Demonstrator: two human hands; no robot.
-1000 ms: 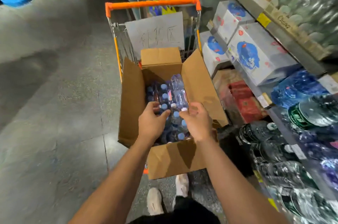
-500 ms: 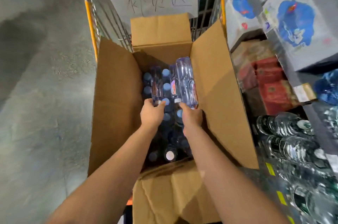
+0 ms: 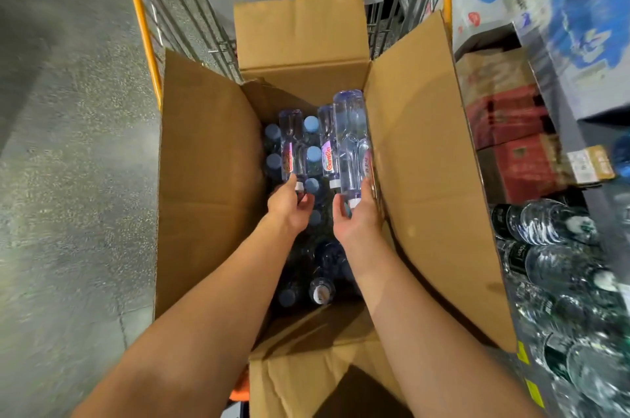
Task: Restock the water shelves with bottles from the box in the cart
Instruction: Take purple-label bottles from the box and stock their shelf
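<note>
Both hands have lifted bottles higher out of the box [image 3: 211,179] since a moment ago. Over the box's middle, the left hand [image 3: 288,209] has its fingers clamped on one bottle [image 3: 291,148]; the right hand [image 3: 358,216] grips two bottles [image 3: 351,141]. Below them many remain inside the box; restocking seems barely underway. Beyond the box's right flap, the water shelves [image 3: 559,267] wait.

Three bottles [image 3: 351,145] are lifted in two hands, over one open box [image 3: 211,179] in one cart [image 3: 146,29].
</note>
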